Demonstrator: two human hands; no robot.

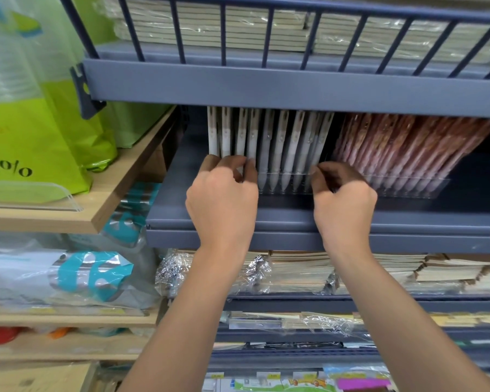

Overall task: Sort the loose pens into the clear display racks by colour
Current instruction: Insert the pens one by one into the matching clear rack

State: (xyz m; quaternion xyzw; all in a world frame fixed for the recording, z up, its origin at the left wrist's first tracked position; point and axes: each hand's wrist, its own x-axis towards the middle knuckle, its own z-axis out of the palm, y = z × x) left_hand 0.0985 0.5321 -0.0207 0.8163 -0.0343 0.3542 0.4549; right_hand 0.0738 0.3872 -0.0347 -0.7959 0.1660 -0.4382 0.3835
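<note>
Pens fill two racks on the grey-blue metal shelf (266, 213) in front of me: white pens (277, 148) stand in a row, tips down, in the clear rack (283, 175) on the left, and reddish pens (402, 148) lean packed together in the second clear rack (425, 190) just beside it on the right. Whatever is printed on the pens is too small for me to read. The only writing I can make out is large black print like "o/o" on the green bag (26, 137) on the wooden shelf to my left; the price tags (266, 376) low down are blurred. My left hand (222, 199) is at the left end of the white row, fingers and thumb curled in and pinching the lower part of the white pens there. My right hand (344, 199) is at the right end of the same rack, near the gap between the two racks, knuckles up and fingers (321, 172) bent over the rack's front edge; I cannot tell whether it grips the rack, a pen or nothing. Stacks of wrapped notebooks (294, 270) lie on the shelf below my wrists.
</note>
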